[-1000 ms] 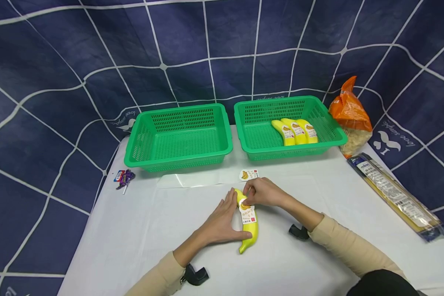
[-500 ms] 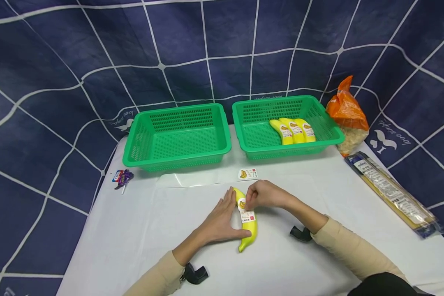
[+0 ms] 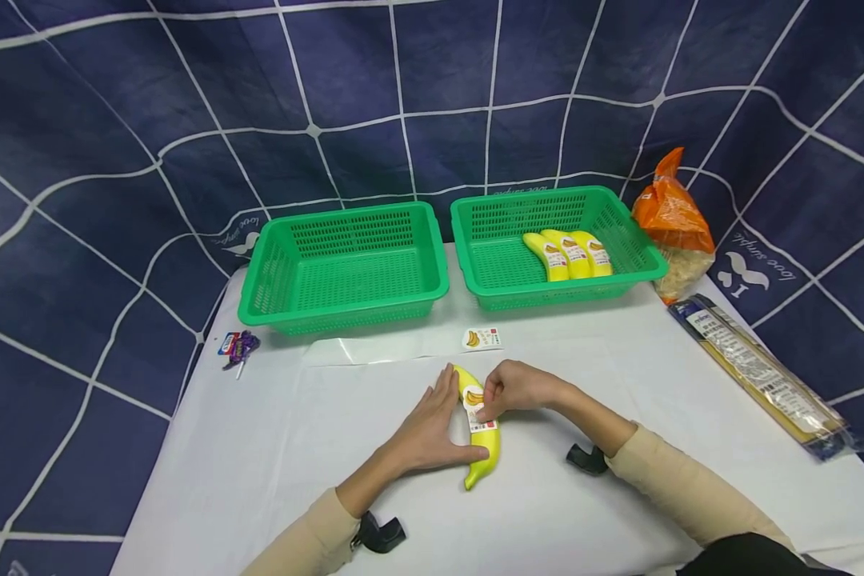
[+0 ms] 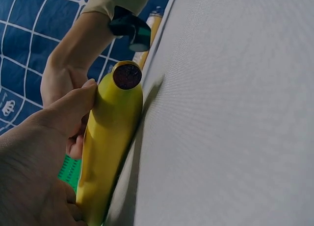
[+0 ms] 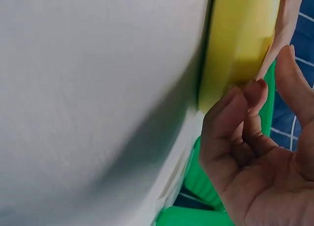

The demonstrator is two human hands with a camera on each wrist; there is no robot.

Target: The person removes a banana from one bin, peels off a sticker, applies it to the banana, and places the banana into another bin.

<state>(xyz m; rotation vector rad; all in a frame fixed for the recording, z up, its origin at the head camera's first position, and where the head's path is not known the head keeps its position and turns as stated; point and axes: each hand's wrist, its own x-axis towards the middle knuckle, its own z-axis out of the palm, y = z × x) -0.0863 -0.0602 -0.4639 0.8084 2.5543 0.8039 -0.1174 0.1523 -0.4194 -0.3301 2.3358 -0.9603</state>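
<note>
A yellow banana (image 3: 484, 445) lies on the white-covered table, its stem end toward me. A white label (image 3: 473, 404) with a banana picture and printed text runs along its top. My left hand (image 3: 425, 432) steadies the banana, fingers at the far end and thumb near the stem; the left wrist view shows that thumb against its side. My right hand (image 3: 517, 390) has its fingers curled, and its thumb side rests at the label's lower part, covering some print. In the right wrist view, curled fingertips (image 5: 255, 91) touch the banana's flank and the thumb sticks out.
A backing strip (image 3: 374, 349) with one label (image 3: 482, 338) lies beyond the banana. Two green baskets stand behind: the left basket (image 3: 346, 300), and the right basket (image 3: 493, 264) with three labelled bananas (image 3: 567, 256). Orange bag (image 3: 673, 220), long packet (image 3: 759, 376) and lollipop (image 3: 241, 347) sit at the sides.
My right hand has slid along the label toward the stem end, from its picture down to the printed text. The left hand keeps its place on the banana.
</note>
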